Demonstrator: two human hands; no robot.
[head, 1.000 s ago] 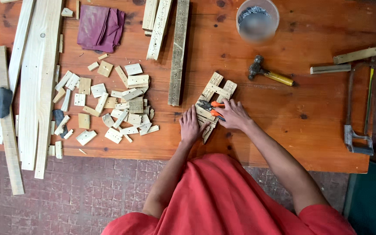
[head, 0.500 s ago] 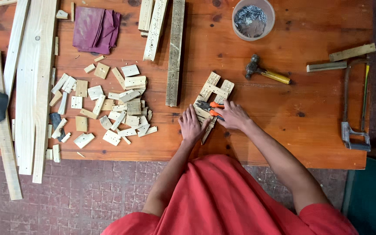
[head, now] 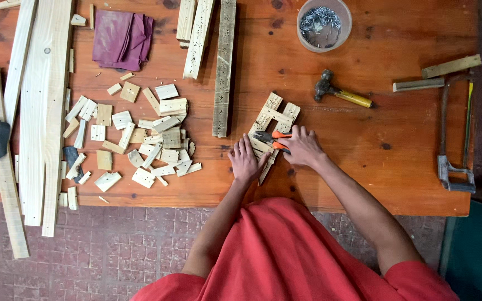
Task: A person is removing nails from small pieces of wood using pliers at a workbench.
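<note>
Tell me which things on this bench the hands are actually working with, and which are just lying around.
In use:
left hand
right hand
small slatted wood frame
orange-handled pliers

Lying about:
hammer
tub of nails
hacksaw
purple cloth
pile of wood offcuts
long planks

Workbench: orange-stained wooden top, knots and dark marks visible, front edge toward the onlooker. Below the bench's front edge the floor was small square tiles, reddish-pink, worn and mottled. At the bench's right end a dark strip ran down, and below that corner sat a flat teal surface; what it belonged to could not be told. Long pale planks overhung the bench's left front edge above the tiles. Light was even and soft, shadows faint. No walls or windows showed.
</note>
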